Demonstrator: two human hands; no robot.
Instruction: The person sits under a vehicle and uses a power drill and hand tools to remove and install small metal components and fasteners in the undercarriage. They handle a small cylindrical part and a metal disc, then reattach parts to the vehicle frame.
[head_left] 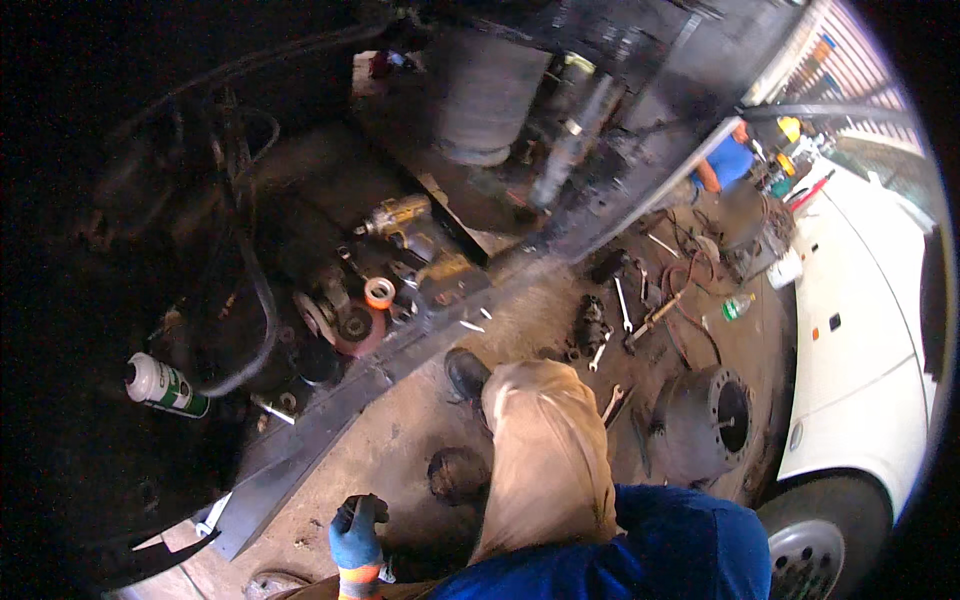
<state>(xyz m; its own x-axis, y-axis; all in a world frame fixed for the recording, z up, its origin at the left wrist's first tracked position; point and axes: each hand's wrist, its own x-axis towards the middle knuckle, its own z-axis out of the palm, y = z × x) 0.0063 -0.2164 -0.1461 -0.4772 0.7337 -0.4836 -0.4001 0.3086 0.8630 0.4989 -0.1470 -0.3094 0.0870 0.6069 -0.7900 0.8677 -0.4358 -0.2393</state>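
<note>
My left hand (357, 538), in a blue glove with dark fingertips and an orange-and-grey cuff, is low in the view above the concrete floor. Its fingers curl inward; whatever they may hold cannot be made out. A dark round part (458, 474) lies on the floor beyond it, beside my bent leg (545, 440) in tan trousers. A blue sleeve (690, 540) stretches across the lower right, and my right hand does not show. On the dark frame ahead sit a yellow-and-black cordless power tool (400, 215), an orange-and-white roll (379, 292) and an angle grinder (350, 322).
A dark metal beam (380, 385) crosses diagonally before me. A white-and-green spray can (168, 385) lies at left. Wrenches (624, 305), a hammer (655, 318), a brake drum (705, 422) and a bottle (737, 306) lie at right. A white vehicle (860, 330) and another person (725, 160) are beyond.
</note>
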